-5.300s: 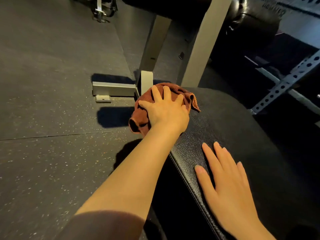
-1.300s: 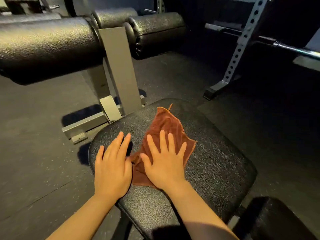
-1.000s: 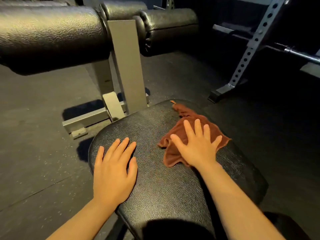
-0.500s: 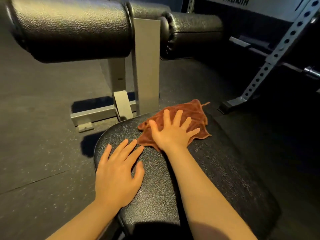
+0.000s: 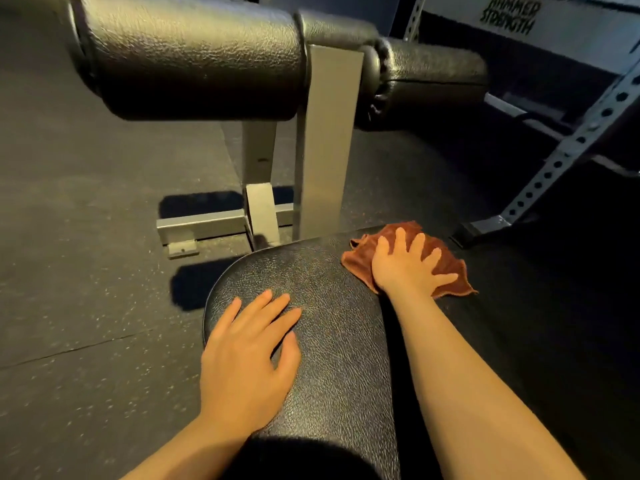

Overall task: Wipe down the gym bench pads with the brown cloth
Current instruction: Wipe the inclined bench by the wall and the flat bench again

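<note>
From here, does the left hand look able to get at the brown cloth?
Probably yes: the left hand lies flat on the black seat pad, bare pad between it and the brown cloth, though the right hand covers most.

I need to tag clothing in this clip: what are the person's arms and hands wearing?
Nothing that shows. The left hand and right hand are bare, with no gloves, rings or watch visible, and both forearms are uncovered to the frame's bottom edge; no sleeve shows.

brown cloth (image 5: 446, 268) partly under right hand (image 5: 405, 268); roller pad (image 5: 194, 53) cropped top-left
</note>
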`<state>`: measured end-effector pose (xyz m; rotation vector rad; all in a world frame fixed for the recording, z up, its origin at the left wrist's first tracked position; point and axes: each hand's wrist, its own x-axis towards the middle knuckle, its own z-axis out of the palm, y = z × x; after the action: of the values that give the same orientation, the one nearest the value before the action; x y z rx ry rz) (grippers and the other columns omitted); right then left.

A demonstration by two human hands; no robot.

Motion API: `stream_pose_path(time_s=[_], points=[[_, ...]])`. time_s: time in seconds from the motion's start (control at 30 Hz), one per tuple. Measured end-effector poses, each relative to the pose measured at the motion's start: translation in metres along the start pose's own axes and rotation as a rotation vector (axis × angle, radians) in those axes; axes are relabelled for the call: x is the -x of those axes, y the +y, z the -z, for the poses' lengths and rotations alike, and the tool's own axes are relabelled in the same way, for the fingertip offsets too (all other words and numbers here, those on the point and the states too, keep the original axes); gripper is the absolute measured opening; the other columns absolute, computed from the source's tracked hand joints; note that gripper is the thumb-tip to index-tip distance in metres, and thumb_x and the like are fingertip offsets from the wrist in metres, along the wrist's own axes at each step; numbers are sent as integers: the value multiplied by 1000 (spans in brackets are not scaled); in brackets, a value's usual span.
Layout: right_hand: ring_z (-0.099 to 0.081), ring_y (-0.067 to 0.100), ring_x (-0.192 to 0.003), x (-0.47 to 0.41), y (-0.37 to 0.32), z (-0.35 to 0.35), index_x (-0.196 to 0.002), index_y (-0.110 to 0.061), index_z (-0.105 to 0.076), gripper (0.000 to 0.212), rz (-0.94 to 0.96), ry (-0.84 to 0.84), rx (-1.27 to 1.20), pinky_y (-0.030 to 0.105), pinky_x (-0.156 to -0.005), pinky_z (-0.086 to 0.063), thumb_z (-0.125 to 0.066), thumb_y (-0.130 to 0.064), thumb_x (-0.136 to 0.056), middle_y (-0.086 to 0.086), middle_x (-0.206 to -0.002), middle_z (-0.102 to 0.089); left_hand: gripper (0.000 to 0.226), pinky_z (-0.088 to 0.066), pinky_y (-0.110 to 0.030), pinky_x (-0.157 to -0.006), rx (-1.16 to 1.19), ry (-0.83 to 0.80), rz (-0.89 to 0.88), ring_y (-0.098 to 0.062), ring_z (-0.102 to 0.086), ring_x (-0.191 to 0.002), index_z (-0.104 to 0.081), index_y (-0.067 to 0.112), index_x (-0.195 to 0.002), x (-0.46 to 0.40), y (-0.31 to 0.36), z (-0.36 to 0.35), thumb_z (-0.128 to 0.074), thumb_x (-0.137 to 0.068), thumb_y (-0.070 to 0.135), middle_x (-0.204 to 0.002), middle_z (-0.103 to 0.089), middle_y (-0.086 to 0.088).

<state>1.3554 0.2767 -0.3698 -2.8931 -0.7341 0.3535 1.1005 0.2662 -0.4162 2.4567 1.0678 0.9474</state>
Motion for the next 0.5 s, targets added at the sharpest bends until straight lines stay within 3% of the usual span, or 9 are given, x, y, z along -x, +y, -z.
stream_pose_path(time_s=[0.27,0.4,0.5], points=[[15,46,-148,55,-64,-23,-158,-35,-6,86,272,-9,46,78,-105,11,-13,-83,-87,9,-166,12,38,-30,-37,-113,-12,45,-11,-17,-61,-121,-78,23,-107,2,-2,-1,-45,-90,33,-120,-71,4],[18,44,-148,75,-77,-25,-157,-40,-12,73,425,-66,82,77,-105,11,-16,-76,-93,4,-166,13,38,-30,-36,-111,-28,57,-16,-19,-63,-118,-79,22,-104,0,-2,-1,-45,-89,32,-116,-73,3],[12,32,-152,59,-55,-12,-156,-43,-9,56,422,-111,78,72,-113,3,-14,-59,-103,-6,-166,9,38,-27,-34,-112,-35,35,-5,-18,-63,-119,-78,24,-105,2,-3,-1,-44,-90,34,-118,-72,4]])
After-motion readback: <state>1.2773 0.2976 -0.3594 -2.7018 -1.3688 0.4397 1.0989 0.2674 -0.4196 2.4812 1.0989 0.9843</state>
